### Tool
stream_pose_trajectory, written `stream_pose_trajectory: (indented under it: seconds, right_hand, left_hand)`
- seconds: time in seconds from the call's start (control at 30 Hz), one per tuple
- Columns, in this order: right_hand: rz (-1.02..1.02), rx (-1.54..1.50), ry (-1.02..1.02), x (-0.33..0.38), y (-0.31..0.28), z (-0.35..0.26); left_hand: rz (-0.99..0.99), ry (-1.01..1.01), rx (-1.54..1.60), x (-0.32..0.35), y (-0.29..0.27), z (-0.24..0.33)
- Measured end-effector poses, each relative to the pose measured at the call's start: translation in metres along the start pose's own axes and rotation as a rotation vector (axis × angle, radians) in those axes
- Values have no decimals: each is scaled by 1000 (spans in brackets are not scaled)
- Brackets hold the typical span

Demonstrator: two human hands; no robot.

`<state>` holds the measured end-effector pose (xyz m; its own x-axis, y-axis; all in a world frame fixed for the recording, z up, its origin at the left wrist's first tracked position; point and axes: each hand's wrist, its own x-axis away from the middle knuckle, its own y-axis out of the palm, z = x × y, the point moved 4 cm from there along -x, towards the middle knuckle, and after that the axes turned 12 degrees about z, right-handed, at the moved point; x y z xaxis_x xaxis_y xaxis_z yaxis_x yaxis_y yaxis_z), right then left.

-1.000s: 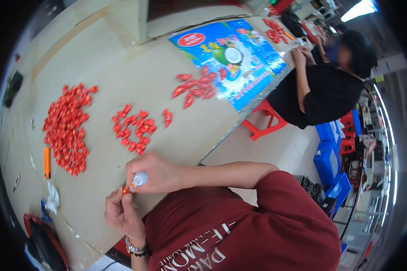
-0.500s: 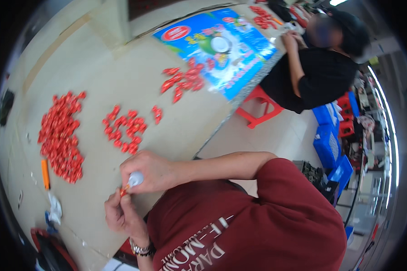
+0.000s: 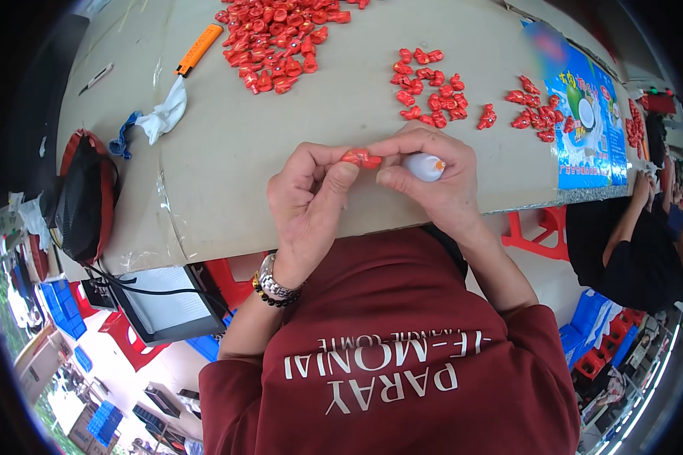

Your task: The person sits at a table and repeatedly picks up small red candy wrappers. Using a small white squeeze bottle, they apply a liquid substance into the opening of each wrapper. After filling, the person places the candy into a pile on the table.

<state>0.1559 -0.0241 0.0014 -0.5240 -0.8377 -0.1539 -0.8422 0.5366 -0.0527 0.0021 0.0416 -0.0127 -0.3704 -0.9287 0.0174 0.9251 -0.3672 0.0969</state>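
The left hand and right hand pinch one small red piece together in the middle of the frame. The right hand also grips a white tube. Under them lies a tan tabletop, its near edge just below the hands. Red pieces pile at the top, and a colourful poster sits upper right.

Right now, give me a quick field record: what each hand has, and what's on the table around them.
left hand: pinches small red piece at fingertips
right hand: grips small white bottle with orange tip, fingers also on the red piece
table: cardboard-covered
big red pile: far left of centre
smaller red clusters: just beyond the hands
orange knife: beside big pile
white glove: near left
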Motion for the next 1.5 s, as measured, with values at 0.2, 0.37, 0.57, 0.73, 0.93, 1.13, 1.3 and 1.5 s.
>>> stream_pose_trajectory:
  seconds: [0.2, 0.37, 0.57, 0.73, 0.93, 1.13, 1.3, 1.5]
  right_hand:
    - [57, 80, -228, 4, -2, 2]
    - [37, 87, -254, 7, 1, 2]
    - [7, 84, -263, 8, 4, 2]
    - [4, 46, -289, 8, 5, 3]
    - [71, 65, -236, 7, 0, 1]
    - [239, 123, -344, -4, -26, -30]
    - [540, 381, -118, -31, -97, -24]
    - [583, 693, -130, -56, -145, -7]
  left_hand:
    - [-7, 79, 5, 3, 4, -2]
    - [14, 114, 33, 3, 2, -4]
    - [8, 108, 43, 4, -1, -6]
    - [-30, 105, 9, 5, -1, -6]
    - [9, 42, 103, 3, 6, -2]
    - [-79, -20, 41, -6, 7, 13]
    - [90, 305, -506, -35, -15, 21]
    - [-1, 915, -839, -91, -7, 54]
